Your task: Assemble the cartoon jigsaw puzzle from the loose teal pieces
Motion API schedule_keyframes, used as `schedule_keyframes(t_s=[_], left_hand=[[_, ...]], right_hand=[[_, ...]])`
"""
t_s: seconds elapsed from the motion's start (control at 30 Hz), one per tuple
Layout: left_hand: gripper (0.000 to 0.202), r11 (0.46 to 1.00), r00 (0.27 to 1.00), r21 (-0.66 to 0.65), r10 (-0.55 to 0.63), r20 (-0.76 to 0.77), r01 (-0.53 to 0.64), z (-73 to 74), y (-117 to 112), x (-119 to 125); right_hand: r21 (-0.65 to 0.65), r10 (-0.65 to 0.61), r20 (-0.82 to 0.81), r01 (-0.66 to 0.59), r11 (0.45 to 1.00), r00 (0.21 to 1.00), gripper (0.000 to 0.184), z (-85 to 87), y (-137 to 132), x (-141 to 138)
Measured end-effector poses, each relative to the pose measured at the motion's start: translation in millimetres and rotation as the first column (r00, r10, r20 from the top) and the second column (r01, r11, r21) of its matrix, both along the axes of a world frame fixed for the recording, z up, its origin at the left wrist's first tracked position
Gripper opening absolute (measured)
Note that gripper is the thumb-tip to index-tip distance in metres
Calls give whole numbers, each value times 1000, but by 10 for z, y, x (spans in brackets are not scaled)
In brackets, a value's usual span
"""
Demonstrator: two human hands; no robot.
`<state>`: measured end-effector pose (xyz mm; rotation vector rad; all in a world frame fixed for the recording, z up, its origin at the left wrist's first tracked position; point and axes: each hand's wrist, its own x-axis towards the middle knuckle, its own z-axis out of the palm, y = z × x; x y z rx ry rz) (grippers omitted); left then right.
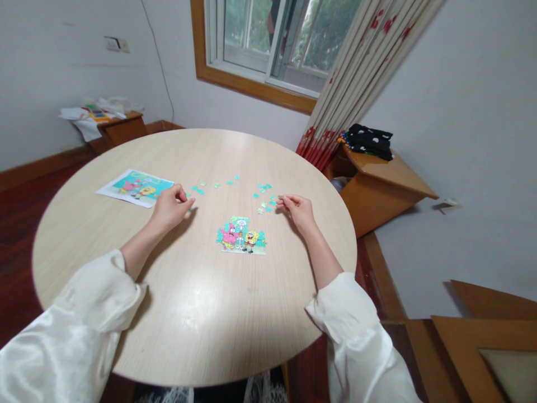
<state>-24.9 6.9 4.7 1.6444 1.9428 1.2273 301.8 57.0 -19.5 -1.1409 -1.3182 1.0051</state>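
Note:
A partly built cartoon jigsaw puzzle (pixel 242 236) lies in the middle of a round pale wooden table (pixel 193 313). Several loose turquoise pieces (pixel 264 196) are scattered just beyond it. My left hand (pixel 170 207) rests on the table to the puzzle's left, fingers curled in a pinch beside a loose piece (pixel 197 190); what it holds is hidden. My right hand (pixel 296 208) is to the puzzle's right, fingers pinched on a small puzzle piece (pixel 278 200) at the edge of the loose pieces.
A printed reference picture (pixel 135 187) lies on the table's left side. A low wooden stand with papers (pixel 109 120) is by the far wall. A wooden cabinet with dark spotted cloth (pixel 371 141) stands on the right under the curtain (pixel 361 73).

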Motion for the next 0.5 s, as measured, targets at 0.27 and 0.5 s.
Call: schedule_keyframes(t_s=[0.27, 0.5], left_hand=[[28, 1000, 1000, 3, 6, 2, -6, -33, 16, 1], [26, 1000, 1000, 20, 0, -25, 0, -39, 13, -12]], right_hand=[[-129, 218, -151, -238, 963, 964, 48, 125, -120, -98], [-166, 258, -161, -283, 944, 953, 45, 144, -153, -125]])
